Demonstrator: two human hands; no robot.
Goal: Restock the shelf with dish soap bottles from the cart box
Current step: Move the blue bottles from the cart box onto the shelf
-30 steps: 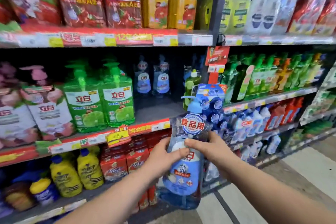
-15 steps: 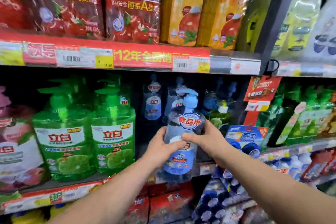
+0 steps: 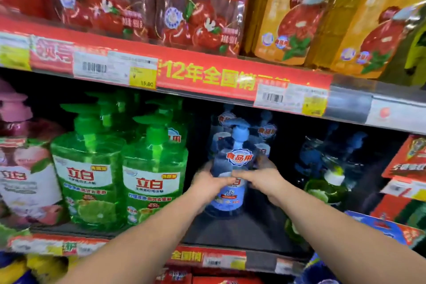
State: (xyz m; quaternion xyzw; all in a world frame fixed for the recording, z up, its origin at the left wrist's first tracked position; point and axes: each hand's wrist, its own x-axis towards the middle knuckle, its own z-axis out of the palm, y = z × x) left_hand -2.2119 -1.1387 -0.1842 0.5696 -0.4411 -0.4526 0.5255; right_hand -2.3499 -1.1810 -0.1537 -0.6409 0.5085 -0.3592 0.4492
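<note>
Where it stands upright on the shelf (image 3: 230, 230), the blue soap bottle (image 3: 232, 163) sits between both palms. The left hand (image 3: 208, 183) and right hand (image 3: 265, 180) wrap its middle

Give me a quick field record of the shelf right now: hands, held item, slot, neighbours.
left hand: gripping the blue bottle's left side
right hand: gripping its right side
blue bottle: upright, pump on top, over the shelf board; contact unclear
slot: dark gap with more blue bottles behind
left neighbours: green pump bottles
shelf board: bare in front of the bottle
</note>
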